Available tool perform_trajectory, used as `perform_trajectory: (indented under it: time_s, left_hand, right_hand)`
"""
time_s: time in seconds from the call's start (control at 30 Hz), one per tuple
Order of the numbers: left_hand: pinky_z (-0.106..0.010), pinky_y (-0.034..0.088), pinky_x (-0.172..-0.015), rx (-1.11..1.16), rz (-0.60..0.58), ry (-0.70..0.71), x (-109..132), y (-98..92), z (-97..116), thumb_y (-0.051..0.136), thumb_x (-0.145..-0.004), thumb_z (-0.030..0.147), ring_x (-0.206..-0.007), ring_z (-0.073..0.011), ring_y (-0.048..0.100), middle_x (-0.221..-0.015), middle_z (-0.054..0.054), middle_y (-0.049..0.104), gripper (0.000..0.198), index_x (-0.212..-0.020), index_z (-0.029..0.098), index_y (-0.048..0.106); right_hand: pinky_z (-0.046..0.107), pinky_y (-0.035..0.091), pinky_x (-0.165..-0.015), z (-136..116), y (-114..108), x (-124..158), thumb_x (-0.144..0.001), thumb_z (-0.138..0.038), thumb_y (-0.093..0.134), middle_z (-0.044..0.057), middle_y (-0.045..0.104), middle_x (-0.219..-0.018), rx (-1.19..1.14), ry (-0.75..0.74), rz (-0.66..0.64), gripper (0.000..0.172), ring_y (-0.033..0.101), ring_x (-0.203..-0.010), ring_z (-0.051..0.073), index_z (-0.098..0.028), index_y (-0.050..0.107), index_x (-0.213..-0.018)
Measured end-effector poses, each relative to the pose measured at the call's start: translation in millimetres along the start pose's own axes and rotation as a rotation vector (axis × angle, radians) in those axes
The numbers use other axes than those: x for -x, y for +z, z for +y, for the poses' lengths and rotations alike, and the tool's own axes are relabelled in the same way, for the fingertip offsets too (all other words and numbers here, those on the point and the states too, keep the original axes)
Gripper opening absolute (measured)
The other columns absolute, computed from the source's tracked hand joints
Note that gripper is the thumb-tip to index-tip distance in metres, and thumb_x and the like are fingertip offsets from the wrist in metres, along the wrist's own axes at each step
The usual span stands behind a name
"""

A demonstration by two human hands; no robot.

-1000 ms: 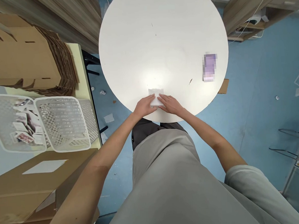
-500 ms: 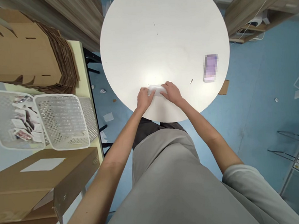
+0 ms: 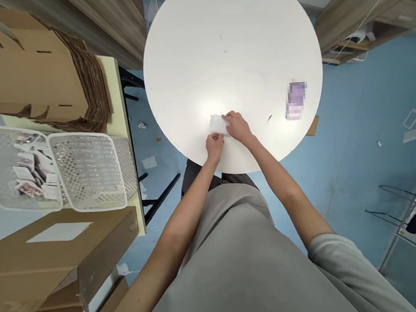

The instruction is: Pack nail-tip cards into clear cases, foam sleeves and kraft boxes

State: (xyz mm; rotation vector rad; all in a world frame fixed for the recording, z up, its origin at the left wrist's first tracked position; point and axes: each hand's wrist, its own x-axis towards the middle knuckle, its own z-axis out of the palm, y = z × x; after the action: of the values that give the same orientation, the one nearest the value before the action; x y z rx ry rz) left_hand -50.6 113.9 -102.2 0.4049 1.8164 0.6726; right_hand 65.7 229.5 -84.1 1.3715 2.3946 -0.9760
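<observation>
A small white packet [image 3: 217, 123] lies on the round white table [image 3: 229, 45], near its front edge. My right hand [image 3: 239, 126] rests on the packet's right side with fingers curled over it. My left hand [image 3: 215, 146] is just below the packet, fingers pinched together at its lower edge. Both hands touch the packet, and part of it is hidden under my right fingers.
A small purple object [image 3: 296, 100] lies at the table's right side. To the left stand two white perforated baskets [image 3: 88, 169], one holding small cards [image 3: 26, 161], flat cardboard boxes [image 3: 34, 68] and a brown carton [image 3: 40, 262]. Blue floor with paper scraps surrounds the table.
My left hand drew back from the packet's left side to its lower edge. The right hand stayed on the packet, which now lies flatter and more exposed on the left.
</observation>
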Motion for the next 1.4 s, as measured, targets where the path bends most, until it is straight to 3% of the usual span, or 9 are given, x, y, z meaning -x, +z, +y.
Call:
perform_trajectory:
  time_s: [0.2, 0.4, 0.5, 0.7, 0.83, 1.03, 1.2, 1.3, 1.4]
  left_hand:
    - [-0.041, 0.061, -0.113, 0.136, 0.101, 0.011, 0.4, -5.9, 18.1, 0.074, -0.100, 0.023, -0.132, -0.0268, 0.075, -0.149, -0.021, 0.071, 0.044, -0.141, 0.014, 0.063]
    - [-0.043, 0.061, -0.113, -0.079, 0.107, 0.206, -35.3, -43.5, 33.1, 0.069, -0.098, 0.016, -0.126, -0.0266, 0.074, -0.143, -0.016, 0.073, 0.041, -0.139, 0.019, 0.067]
    - [-0.046, 0.061, -0.113, -0.199, 0.128, 0.262, -66.4, -74.4, 46.4, 0.065, -0.097, 0.015, -0.121, -0.0278, 0.075, -0.143, -0.014, 0.072, 0.044, -0.140, 0.022, 0.068]
    - [-0.050, 0.059, -0.115, -0.335, 0.240, 0.346, -146.2, -146.8, 81.2, 0.064, -0.095, 0.017, -0.118, -0.0312, 0.074, -0.140, -0.014, 0.071, 0.050, -0.145, 0.022, 0.068]
    - [-0.048, 0.059, -0.115, -0.351, 0.225, 0.373, -173.7, -171.4, 96.4, 0.063, -0.094, 0.015, -0.119, -0.0307, 0.074, -0.143, -0.014, 0.069, 0.050, -0.143, 0.022, 0.069]
    - [-0.047, 0.057, -0.115, -0.356, 0.188, 0.362, -167.4, -171.0, 105.8, 0.060, -0.094, 0.012, -0.126, -0.0305, 0.071, -0.142, -0.015, 0.068, 0.046, -0.138, 0.021, 0.069]
    - [-0.052, 0.056, -0.117, -0.383, 0.125, 0.407, -157.2, -182.8, 116.1, 0.068, -0.092, 0.014, -0.129, -0.0341, 0.071, -0.137, -0.014, 0.071, 0.035, -0.126, 0.022, 0.072]
    - [-0.051, 0.050, -0.125, -0.430, 0.010, 0.474, -141.8, -205.2, 124.1, 0.076, -0.093, 0.019, -0.146, -0.0375, 0.063, -0.153, -0.019, 0.065, 0.047, -0.139, 0.019, 0.068]
    - [-0.050, 0.044, -0.132, -0.419, 0.044, 0.571, -123.8, -247.6, 133.9, 0.075, -0.097, 0.027, -0.159, -0.0379, 0.052, -0.173, -0.022, 0.049, 0.064, -0.158, 0.017, 0.057]
  right_hand:
    - [0.054, 0.060, -0.113, -12.3, 10.5, 11.8, -0.107, -0.029, 0.055, 0.021, 0.061, -0.152, -0.023, 0.139, 0.088, 0.060, 0.061, -0.135, 0.038, -0.014, 0.058, -0.165]
    - [0.050, 0.064, -0.101, -53.1, 42.3, 6.8, -0.114, -0.043, 0.042, 0.024, 0.064, -0.141, -0.198, 0.348, 0.289, 0.063, 0.073, -0.114, 0.033, -0.013, 0.053, -0.168]
    - [0.046, 0.064, -0.099, -80.9, 43.6, -26.5, -0.115, -0.043, 0.038, 0.024, 0.063, -0.140, -0.218, 0.362, 0.304, 0.064, 0.073, -0.113, 0.031, -0.012, 0.050, -0.169]
    - [0.044, 0.063, -0.101, -130.8, 29.6, -136.4, -0.119, -0.051, 0.031, 0.021, 0.064, -0.135, -0.147, 0.237, 0.325, 0.061, 0.071, -0.117, 0.031, -0.017, 0.054, -0.165]
    - [0.045, 0.064, -0.095, -150.0, 24.0, -172.5, -0.119, -0.050, 0.031, 0.021, 0.064, -0.134, -0.113, 0.256, 0.299, 0.058, 0.072, -0.113, 0.033, -0.015, 0.057, -0.156]
    - [0.050, 0.065, -0.095, -168.4, 6.9, -165.2, -0.117, -0.041, 0.037, 0.023, 0.064, -0.140, -0.071, 0.367, 0.240, 0.048, 0.070, -0.122, 0.035, -0.016, 0.059, -0.151]
    - [0.051, 0.062, -0.104, -185.0, -22.0, -165.6, -0.116, -0.038, 0.047, 0.026, 0.066, -0.141, 0.133, 0.440, 0.083, 0.040, 0.069, -0.130, 0.037, -0.013, 0.066, -0.141]
    - [0.055, 0.060, -0.105, -195.3, -36.6, -162.3, -0.115, -0.037, 0.051, 0.028, 0.068, -0.140, 0.175, 0.464, 0.061, 0.038, 0.070, -0.128, 0.039, -0.014, 0.071, -0.136]
    - [0.058, 0.060, -0.104, -211.4, -46.2, -156.3, -0.116, -0.039, 0.046, 0.031, 0.069, -0.137, 0.189, 0.443, 0.137, 0.043, 0.071, -0.125, 0.042, -0.012, 0.072, -0.137]
